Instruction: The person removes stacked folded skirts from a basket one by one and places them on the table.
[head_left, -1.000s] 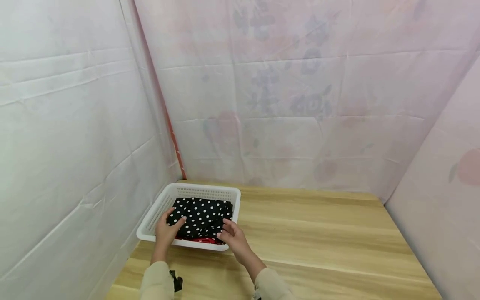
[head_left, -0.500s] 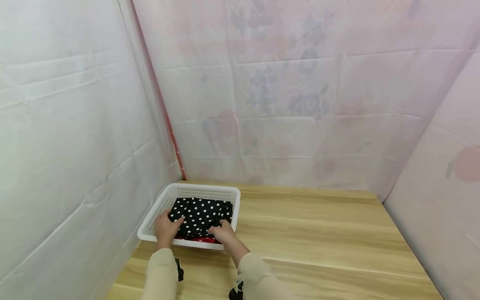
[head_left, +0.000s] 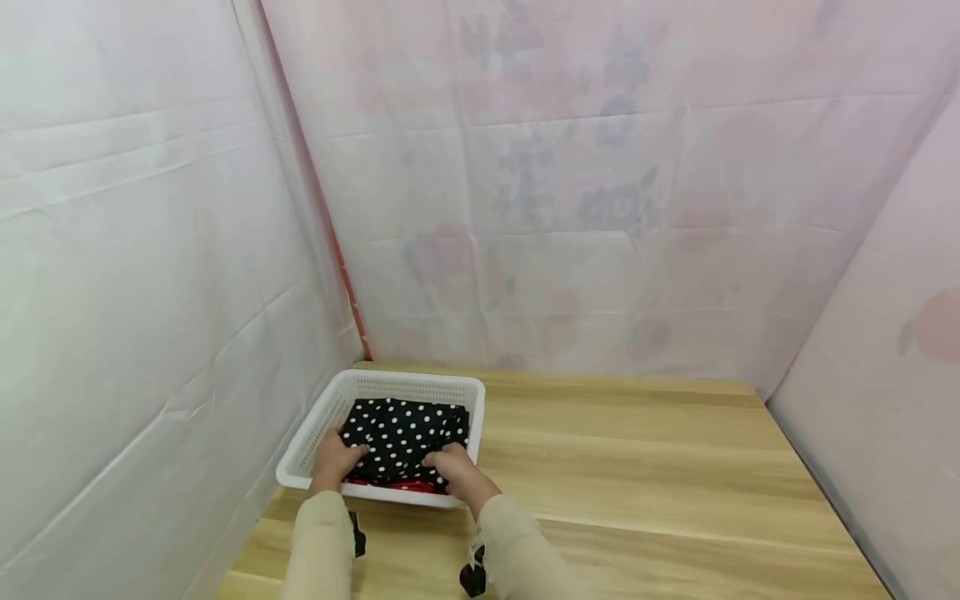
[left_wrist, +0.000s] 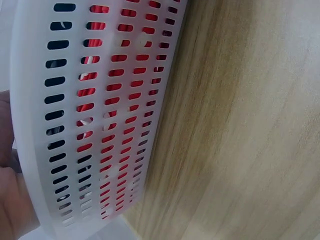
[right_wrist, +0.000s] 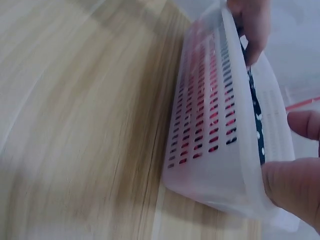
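A black cloth with white polka dots (head_left: 405, 433) lies folded in a white plastic basket (head_left: 397, 497). A red cloth (head_left: 393, 485) shows below it at the front. My left hand (head_left: 337, 462) rests at the left side of the black cloth, its thumb on top; its other fingertips are hidden. At the front right corner of the cloth, my right hand (head_left: 461, 475) reaches over the rim with its thumb on the fabric. In the right wrist view, that thumb (right_wrist: 292, 190) and a finger (right_wrist: 304, 124) stand apart above the basket; their lower ends are cut off.
The basket sits on a wooden table (head_left: 637, 467), close to its left edge. White sheeting hangs at the left (head_left: 150, 333), back and right as walls. A dark device (head_left: 472, 575) is strapped to the right wrist.
The right hand came down and in from the right onto the cloth. The left hand lowered slightly at the cloth's left side. The basket shifted slightly toward me.
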